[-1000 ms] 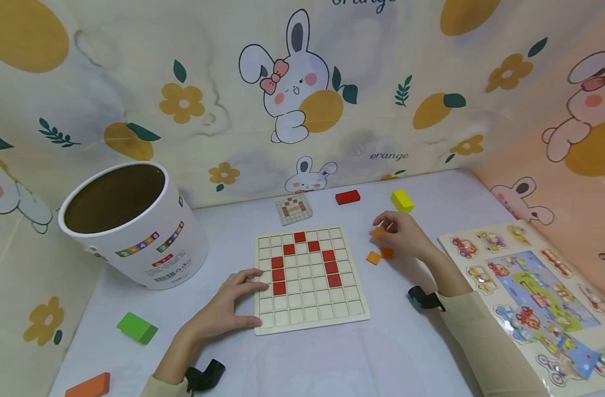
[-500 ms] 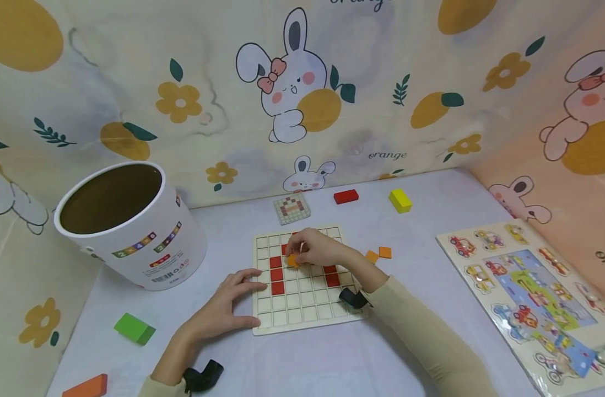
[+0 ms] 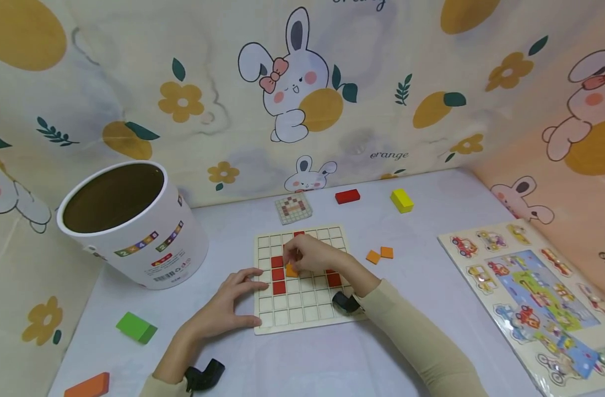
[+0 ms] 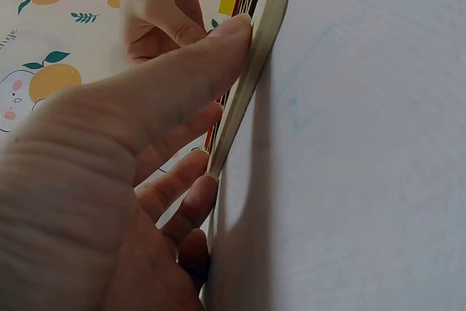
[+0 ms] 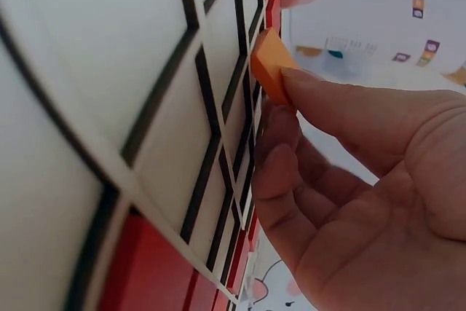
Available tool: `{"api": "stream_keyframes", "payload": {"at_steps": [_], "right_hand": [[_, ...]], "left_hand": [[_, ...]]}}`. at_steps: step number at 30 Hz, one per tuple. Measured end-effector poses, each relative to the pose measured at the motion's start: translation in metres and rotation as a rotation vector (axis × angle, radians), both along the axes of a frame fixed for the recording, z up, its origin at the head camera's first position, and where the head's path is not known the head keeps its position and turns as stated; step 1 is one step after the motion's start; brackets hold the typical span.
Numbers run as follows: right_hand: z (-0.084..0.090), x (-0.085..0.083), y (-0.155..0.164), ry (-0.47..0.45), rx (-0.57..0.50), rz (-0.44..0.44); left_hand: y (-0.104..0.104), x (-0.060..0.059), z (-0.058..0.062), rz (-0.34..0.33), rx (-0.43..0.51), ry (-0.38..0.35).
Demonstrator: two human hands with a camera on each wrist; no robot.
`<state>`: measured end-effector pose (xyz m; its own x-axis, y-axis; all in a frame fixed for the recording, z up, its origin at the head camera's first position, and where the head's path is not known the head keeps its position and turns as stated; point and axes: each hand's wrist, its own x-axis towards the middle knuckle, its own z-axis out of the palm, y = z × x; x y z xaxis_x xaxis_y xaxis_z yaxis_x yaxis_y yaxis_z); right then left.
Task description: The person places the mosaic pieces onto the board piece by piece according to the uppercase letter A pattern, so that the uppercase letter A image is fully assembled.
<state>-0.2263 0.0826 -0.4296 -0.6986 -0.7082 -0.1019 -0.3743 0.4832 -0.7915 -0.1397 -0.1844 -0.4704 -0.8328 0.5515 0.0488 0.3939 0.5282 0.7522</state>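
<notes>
Over the left part of a wooden grid board (image 3: 309,315), my right hand (image 3: 316,255) pinches an orange square tile (image 3: 292,272) between thumb and fingers. In the right wrist view the tile (image 5: 271,63) is tilted against the grid, next to the red tiles. Red square tiles (image 3: 279,288) sit in several cells, some hidden behind the right hand. My left hand (image 3: 228,306) rests along the board's left edge, fingertips and thumb spread and touching it. Two loose orange tiles (image 3: 379,254) lie to the right of the board.
Behind the board lie a small pattern card (image 3: 293,208), a red block (image 3: 347,196) and a yellow block (image 3: 401,200). A white bucket (image 3: 183,259), a green block (image 3: 136,328) and an orange block (image 3: 87,385) are at left. A picture puzzle board (image 3: 461,270) lies at right.
My right hand has brought an orange tile from the loose ones at right to the board's left part, lowering it slightly toward me since half a second ago. The left hand stays put.
</notes>
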Motion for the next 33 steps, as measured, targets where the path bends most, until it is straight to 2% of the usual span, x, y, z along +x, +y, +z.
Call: {"api": "stream_keyframes", "payload": {"at_steps": [18,21,23,28,33], "right_hand": [[-0.001,0.006,-0.005,0.101,0.091,-0.039],[-0.003,0.006,-0.003,0.097,0.074,-0.029],[-0.003,0.004,0.001,0.061,0.033,-0.027],[0.007,-0.002,0.032,-0.006,-0.061,-0.072],[0.012,-0.002,0.087,-0.014,-0.014,-0.191]], "left_hand": [[0.0,0.0,0.0,-0.001,-0.008,-0.002],[-0.001,0.0,-0.001,0.001,-0.006,-0.001],[-0.001,0.001,-0.001,0.003,-0.005,-0.003],[0.0,0.001,-0.001,0.009,-0.008,-0.011],[0.0,0.001,-0.001,0.016,-0.011,-0.016]]}}
